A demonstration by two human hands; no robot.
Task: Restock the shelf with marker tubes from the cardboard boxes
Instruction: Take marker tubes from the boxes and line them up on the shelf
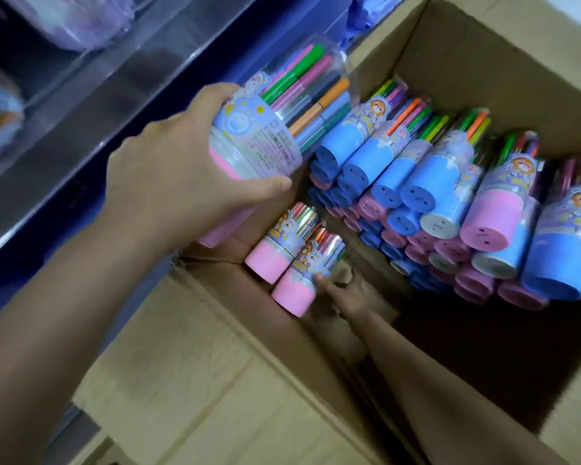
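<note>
Left hand grips a big marker tube; right hand seems to pinch two pink tubes in the cardboard box. One could slip.

The marker tube at centre frame has a pink base, a lilac printed label and green, pink, orange and grey pens inside. Stacked tubes at right show blue and pink bases in the plain brown cardboard box.

The open cardboard box holds marker tubes stacked on their sides in layers toward two o'clock, pink and blue caps facing six, its dark floor bare toward five o'clock.
</note>
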